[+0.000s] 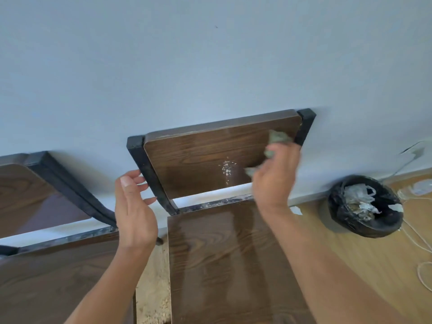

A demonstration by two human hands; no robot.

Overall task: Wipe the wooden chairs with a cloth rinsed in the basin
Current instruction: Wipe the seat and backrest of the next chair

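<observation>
One right hand [272,176] presses cloth [277,139] against chair backrest [198,160].

A plain pale blue-grey wall [210,54] fills everything above and beyond the right fingers [278,153], evenly and softly lit, with one small dark mark [216,26] high above them. Below and to the right of those fingers a pale baseboard [311,198] meets a light wood-tone floor [350,265]. Farther right, a round bin [339,216] lined in black holds crumpled white scraps. Thin white cords [420,244] trail over the floor past it. Well below the left fingers [134,178], a speckled beige strip of floor [152,291] shows.
</observation>
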